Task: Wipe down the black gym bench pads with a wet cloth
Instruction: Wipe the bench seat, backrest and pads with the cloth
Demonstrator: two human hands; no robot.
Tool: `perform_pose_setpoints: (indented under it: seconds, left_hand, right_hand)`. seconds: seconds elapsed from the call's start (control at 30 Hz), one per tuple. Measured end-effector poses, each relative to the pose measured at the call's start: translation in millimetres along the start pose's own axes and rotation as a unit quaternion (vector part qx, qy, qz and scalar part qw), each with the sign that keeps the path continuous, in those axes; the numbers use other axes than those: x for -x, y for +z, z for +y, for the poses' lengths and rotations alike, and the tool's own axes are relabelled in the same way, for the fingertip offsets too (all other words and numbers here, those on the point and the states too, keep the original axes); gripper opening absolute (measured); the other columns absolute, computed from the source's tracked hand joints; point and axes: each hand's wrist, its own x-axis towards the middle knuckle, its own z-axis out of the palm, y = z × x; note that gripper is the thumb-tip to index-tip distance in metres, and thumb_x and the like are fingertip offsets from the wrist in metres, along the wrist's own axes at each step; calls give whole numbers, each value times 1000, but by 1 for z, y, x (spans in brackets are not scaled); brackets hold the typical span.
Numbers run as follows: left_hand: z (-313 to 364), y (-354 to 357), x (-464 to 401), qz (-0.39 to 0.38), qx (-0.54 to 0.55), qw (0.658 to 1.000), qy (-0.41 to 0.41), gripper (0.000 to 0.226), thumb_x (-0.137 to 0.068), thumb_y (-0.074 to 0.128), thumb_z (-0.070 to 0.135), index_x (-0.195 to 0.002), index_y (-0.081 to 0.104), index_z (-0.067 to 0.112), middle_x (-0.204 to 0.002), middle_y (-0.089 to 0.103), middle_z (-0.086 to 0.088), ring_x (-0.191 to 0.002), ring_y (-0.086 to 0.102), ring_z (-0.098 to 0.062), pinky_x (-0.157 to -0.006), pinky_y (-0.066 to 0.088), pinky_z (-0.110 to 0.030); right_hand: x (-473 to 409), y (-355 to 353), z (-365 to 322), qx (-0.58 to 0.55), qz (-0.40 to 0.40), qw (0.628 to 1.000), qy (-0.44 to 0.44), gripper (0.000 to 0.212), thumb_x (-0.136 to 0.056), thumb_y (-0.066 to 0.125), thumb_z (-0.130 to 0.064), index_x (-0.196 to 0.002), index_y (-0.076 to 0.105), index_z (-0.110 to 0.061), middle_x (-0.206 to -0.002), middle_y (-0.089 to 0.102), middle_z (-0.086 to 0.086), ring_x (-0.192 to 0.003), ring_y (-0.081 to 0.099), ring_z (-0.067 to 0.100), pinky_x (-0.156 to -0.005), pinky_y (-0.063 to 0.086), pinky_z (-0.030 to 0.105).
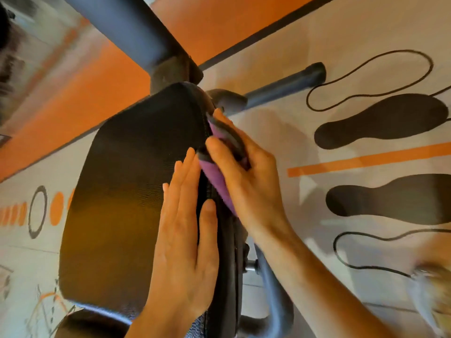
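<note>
A black padded bench seat (127,191) fills the middle of the head view. My left hand (183,235) lies flat on the pad's right part, fingers straight and together. My right hand (244,167) grips a purple and grey cloth (217,181) and presses it against the pad's right side edge. The cloth is folded over the seam and partly hidden under my fingers. A second black pad (90,323) shows at the bottom left, cut off by the frame.
A thick grey frame tube (136,28) runs up and left from the pad's far end. A thinner bar with a capped end (288,86) reaches right. Curved grey frame legs (275,296) sit under my right forearm. The floor mat (366,167) has orange stripes and black footprints.
</note>
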Motion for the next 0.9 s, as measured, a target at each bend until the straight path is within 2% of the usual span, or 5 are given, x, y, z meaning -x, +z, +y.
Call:
perform_pose_setpoints:
  seconds: [0.13, 0.37, 0.57, 0.73, 0.9]
  left_hand:
    - [-3, 1, 1, 17, 10, 1000, -8, 50, -103, 29, 27, -153, 26, 26, -160, 20, 22, -150, 12, -1, -122, 5, -33]
    - [1, 3, 1, 18, -6, 1000, -14, 53, -101, 32, 20, -153, 26, 26, -160, 20, 23, -149, 13, 3, -121, 10, -34]
    - [2, 2, 0, 15, -1, 1000, -6, 52, -102, 33, 22, -153, 26, 26, -161, 20, 20, -150, 14, 0, -123, 15, -41]
    - [2, 2, 0, 17, -3, 1000, -9, 54, -99, 30, 26, -153, 25, 25, -161, 19, 20, -150, 13, -2, -120, 13, -36]
    - [-1, 1, 0, 5, 11, 1000, -8, 55, -98, 31, 22, -153, 27, 19, -161, 21, 14, -151, 15, -6, -121, 21, -51]
  right_hand:
    - [45, 4, 24, 62, 4, 996, -67, 43, -95, 53, -17, -138, 48, -18, -146, 47, -10, -141, 34, 7, -114, 36, 38]
    - [-84, -2, 5, 115, -54, 992, -12, 24, -98, 50, -19, -108, 65, -2, -84, 70, 9, -88, 71, 14, -83, 59, 34]
    - [2, -4, 9, 106, 4, 992, -72, 41, -94, 53, -14, -135, 50, -13, -133, 59, -6, -120, 53, -7, -93, 42, 5]
    - [-102, 5, 4, 184, -29, 982, 12, 26, -97, 52, -23, -103, 67, -3, -79, 70, 7, -82, 69, 9, -79, 57, 26]
    - [-13, 0, 12, 140, -14, 989, -40, 30, -96, 51, -17, -125, 59, -13, -103, 71, -12, -96, 65, -6, -80, 50, 9]
